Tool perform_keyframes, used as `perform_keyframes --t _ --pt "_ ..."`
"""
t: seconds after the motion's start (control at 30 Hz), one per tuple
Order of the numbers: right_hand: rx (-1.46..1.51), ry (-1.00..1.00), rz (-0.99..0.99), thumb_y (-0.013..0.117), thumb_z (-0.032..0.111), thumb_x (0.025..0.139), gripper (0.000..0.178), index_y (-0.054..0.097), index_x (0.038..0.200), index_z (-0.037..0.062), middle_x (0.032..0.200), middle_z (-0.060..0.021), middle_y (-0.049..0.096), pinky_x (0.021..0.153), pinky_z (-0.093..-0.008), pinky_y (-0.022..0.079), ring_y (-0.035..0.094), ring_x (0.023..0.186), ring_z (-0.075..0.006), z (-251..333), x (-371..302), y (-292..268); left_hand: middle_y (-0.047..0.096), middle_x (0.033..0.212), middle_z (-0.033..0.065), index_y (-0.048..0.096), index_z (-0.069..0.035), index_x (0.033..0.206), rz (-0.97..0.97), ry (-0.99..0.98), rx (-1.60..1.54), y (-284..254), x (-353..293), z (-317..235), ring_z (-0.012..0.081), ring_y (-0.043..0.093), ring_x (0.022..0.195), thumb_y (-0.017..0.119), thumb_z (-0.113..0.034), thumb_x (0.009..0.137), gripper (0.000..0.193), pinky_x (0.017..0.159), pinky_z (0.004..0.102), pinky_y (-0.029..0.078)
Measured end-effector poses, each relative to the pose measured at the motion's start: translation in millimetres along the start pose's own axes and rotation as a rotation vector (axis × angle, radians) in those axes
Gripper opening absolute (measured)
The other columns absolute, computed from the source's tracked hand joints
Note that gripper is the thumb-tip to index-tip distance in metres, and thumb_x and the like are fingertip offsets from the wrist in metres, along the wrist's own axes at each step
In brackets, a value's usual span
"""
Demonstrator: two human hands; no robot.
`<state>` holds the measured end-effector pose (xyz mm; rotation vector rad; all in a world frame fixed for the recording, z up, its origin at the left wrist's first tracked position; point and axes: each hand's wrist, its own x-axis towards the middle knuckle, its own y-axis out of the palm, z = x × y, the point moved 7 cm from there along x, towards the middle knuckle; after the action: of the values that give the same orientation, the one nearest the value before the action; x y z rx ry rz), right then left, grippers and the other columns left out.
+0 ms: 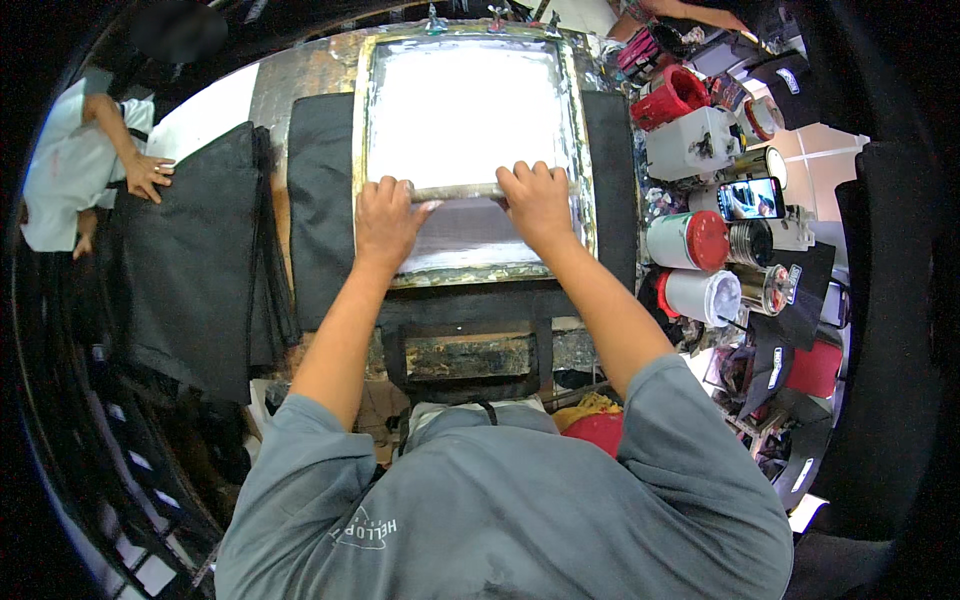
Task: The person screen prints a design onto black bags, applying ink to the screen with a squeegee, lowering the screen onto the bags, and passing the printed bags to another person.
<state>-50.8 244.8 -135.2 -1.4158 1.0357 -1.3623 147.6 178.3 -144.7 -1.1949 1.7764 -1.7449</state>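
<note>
My left hand [387,222] and my right hand [538,205] are both closed around a squeegee [455,192], one at each end of its bar. The squeegee lies crosswise on a screen printing frame [588,205] with a worn, paint-stained rim. Beyond the bar the mesh [465,110] looks bright white; on my side of it, it looks greyish and streaked. Beneath the frame a black fabric bag [320,190] is spread flat, its handle loop [545,360] hanging toward me. What the squeegee's blade touches is hidden under the bar and my fingers.
At left, another person's hand [148,178] rests on stacked black fabric bags [190,270]. Along the right stand a red bucket [668,98], a white jug [690,143], paint tubs [672,240] and a lit phone [752,199]. Metal clamps [497,18] sit at the frame's far edge.
</note>
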Motion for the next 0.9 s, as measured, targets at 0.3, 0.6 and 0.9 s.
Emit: perform_keyframes --t 0.3,0.6,0.9 --pt "-0.095 0.029 0.164 0.076 0.019 0.08 0.041 0.067 0.12 0.0168 0.109 -0.0078 0.069 0.092 -0.0501 0.046 0.064 0.107 -0.029 17.0 -45.1 5.7 0.053 0.127 0.0187 0.052 -0.002 0.135 -0.116 0.005 -0.199 -26.4 -66.0 -8.8 0.0359 0.05 0.12 0.086 -0.045 0.077 0.08 0.104 0.0464 0.042" --pt "0.035 0.115 0.129 0.08 0.026 0.081 0.043 0.062 0.117 0.0104 0.112 -0.0105 0.059 0.103 -0.0562 0.035 0.056 0.113 -0.0322 42.3 -92.6 -8.9 0.055 0.11 0.0074 0.07 -0.007 0.121 0.0 -0.263 -0.131 -3.6 -166.9 73.3 0.0284 0.051 0.107 0.086 -0.06 0.064 0.079 0.092 0.0452 0.036" --pt "-0.083 0.025 -0.042 0.067 0.044 0.091 0.047 0.063 0.12 0.0079 0.111 -0.0122 0.06 0.103 -0.0524 0.032 0.054 0.113 -0.0313 51.5 -64.0 -95.4 0.071 0.099 0.0193 0.055 -0.004 0.145 -0.284 -0.414 -0.778 -54.2 -157.0 68.3 0.0331 0.066 0.081 0.087 -0.033 0.08 0.078 0.077 0.0415 0.053"
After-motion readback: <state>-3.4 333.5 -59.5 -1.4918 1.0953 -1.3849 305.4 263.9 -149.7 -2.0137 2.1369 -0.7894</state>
